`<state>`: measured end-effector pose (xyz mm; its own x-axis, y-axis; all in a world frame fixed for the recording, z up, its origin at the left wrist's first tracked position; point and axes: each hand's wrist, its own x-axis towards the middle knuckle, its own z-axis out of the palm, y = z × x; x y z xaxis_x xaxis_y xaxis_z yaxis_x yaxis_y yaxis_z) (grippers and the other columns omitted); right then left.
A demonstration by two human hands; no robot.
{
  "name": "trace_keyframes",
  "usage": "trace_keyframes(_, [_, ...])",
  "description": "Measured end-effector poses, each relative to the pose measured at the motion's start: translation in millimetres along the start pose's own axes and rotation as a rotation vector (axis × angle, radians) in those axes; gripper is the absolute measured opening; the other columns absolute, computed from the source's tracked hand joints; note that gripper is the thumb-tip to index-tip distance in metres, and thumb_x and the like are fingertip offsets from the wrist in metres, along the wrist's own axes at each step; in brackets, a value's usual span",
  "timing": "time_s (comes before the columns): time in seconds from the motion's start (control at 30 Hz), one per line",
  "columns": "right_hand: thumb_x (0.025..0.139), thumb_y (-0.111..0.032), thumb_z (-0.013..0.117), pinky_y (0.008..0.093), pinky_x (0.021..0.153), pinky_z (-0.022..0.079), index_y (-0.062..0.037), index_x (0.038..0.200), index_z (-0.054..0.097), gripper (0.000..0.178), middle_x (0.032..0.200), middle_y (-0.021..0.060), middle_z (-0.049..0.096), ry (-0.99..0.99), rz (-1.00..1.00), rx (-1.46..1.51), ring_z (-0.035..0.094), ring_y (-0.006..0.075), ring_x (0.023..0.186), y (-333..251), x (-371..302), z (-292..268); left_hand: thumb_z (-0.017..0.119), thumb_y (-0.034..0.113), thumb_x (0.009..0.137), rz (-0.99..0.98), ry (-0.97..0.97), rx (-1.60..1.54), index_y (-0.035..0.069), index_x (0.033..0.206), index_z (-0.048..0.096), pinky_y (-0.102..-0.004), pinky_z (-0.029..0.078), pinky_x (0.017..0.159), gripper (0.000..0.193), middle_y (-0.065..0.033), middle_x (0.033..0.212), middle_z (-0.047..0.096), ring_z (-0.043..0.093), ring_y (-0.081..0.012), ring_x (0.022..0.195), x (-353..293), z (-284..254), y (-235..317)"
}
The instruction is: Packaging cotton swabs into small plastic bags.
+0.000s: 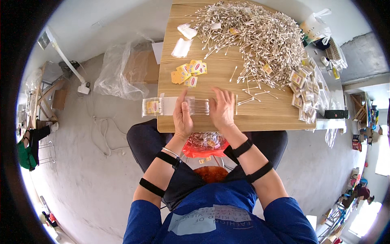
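Observation:
A flat row of white cotton swabs (199, 107) lies near the table's front edge, between my two hands. My left hand (183, 116) stands on edge at the row's left end, closed against it with the thumb up. At the other end rests my right hand (222, 109), its fingers apart and slightly bent, the thumb side by the swab tips. Left of my left hand is a white strip (168, 105). Beside it, a clear pack of cotton swabs (153, 107) with a yellow card sticks out past the table's left edge.
A big heap of loose swabs (260, 36) covers the far right. Yellow cards (190, 69) and clear bags (182, 47) lie at the left. Filled packs (305, 91) pile at the right edge. Below the table, a red bag (205, 148) holds more packs.

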<state>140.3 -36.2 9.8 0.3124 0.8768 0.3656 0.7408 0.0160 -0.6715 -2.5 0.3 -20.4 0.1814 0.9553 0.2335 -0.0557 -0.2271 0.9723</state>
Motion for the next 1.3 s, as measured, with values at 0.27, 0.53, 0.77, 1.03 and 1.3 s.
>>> trace_keyframes(0.27, [0.083, -0.023, 0.065, 0.0464, 0.082, 0.04, -0.0064, 0.093, 0.058, 0.02, 0.096, 0.0133, 0.057, 0.004, 0.383, -0.484, 0.052, 0.0345, 0.096, 33, -41, -48, 0.035, 0.035, 0.104, -0.022, 0.001, 0.046, -0.002, 0.135, 0.046, -0.0323, 0.032, 0.106, 0.05, -0.0145, 0.134, 0.051, 0.046, -0.0221, 0.126, 3, 2, 13])
trace_keyframes(0.53, [0.083, -0.017, 0.061, 0.0446, 0.082, 0.042, -0.0064, 0.089, 0.06, 0.013, 0.096, 0.0112, 0.058, -0.121, 0.107, -0.454, 0.052, 0.0314, 0.096, 37, 0, -11, 0.034, 0.033, 0.104, -0.022, -0.002, -0.005, -0.004, 0.134, 0.046, -0.0319, 0.032, 0.107, 0.049, -0.0155, 0.134, 0.051, 0.046, -0.0222, 0.126, 2, 1, 6])
trace_keyframes(0.77, [0.081, -0.011, 0.063, 0.0443, 0.085, 0.043, -0.0083, 0.095, 0.062, 0.014, 0.101, 0.0084, 0.059, -0.218, -0.162, -0.254, 0.052, 0.0313, 0.099, 10, 22, 11, 0.034, 0.031, 0.104, -0.054, 0.03, -0.026, -0.004, 0.136, 0.044, -0.032, 0.033, 0.105, 0.048, -0.0162, 0.134, 0.052, 0.047, -0.0235, 0.125, 0, 5, 7])
trace_keyframes(1.03, [0.09, -0.028, 0.055, 0.0485, 0.114, 0.02, 0.0024, 0.138, 0.038, 0.059, 0.145, 0.0186, 0.037, -0.359, -0.153, -0.368, 0.027, 0.0339, 0.139, -12, -10, 14, 0.033, 0.031, 0.104, -0.021, 0.012, -0.032, -0.005, 0.135, 0.044, -0.0331, 0.032, 0.108, 0.049, -0.0164, 0.137, 0.049, 0.044, -0.0243, 0.128, 2, -1, 2])
trace_keyframes(1.3, [0.094, -0.047, 0.044, 0.048, 0.118, 0.008, 0.0007, 0.147, 0.023, 0.074, 0.155, 0.0178, 0.02, -0.538, -0.144, -0.476, 0.013, 0.0314, 0.145, -23, -30, 6, 0.033, 0.035, 0.104, -0.06, 0.021, -0.114, -0.005, 0.135, 0.044, -0.0337, 0.029, 0.11, 0.052, -0.0165, 0.139, 0.048, 0.042, -0.0233, 0.13, 3, 3, 3])
